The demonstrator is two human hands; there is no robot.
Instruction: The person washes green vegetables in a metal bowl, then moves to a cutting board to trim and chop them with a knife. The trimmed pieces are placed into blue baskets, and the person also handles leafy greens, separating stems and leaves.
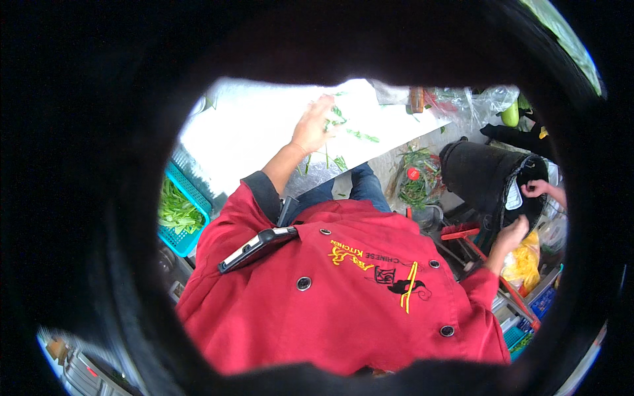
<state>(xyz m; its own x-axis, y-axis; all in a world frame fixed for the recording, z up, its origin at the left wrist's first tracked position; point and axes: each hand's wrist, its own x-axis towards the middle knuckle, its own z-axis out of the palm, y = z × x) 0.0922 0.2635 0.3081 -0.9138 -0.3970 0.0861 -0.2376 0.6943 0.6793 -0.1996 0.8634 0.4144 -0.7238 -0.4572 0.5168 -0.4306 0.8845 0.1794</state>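
Note:
On the overexposed white tabletop (257,128), my left hand (317,121) rests palm down, thumb apart from the fingers, beside scattered cut green leaves (338,116). More leaf pieces (363,135) and thin stems lie to its right and nearer the table's edge. My right hand (514,233) is out at the right, at the mouth of a tilted black bin (478,166); its fingers are partly curled, and whether it grips the rim is unclear. A white tray (514,197) shows inside the bin mouth. Another person's hand (535,188) reaches in there from the right.
A teal plastic basket (190,190) of leafy greens (179,210) stands left of the table. A clear bag of green trimmings (417,180) sits on the floor by my legs. A red-handled tool (460,231), a yellow bag (524,262) and a green gourd-like vegetable (510,115) are at the right.

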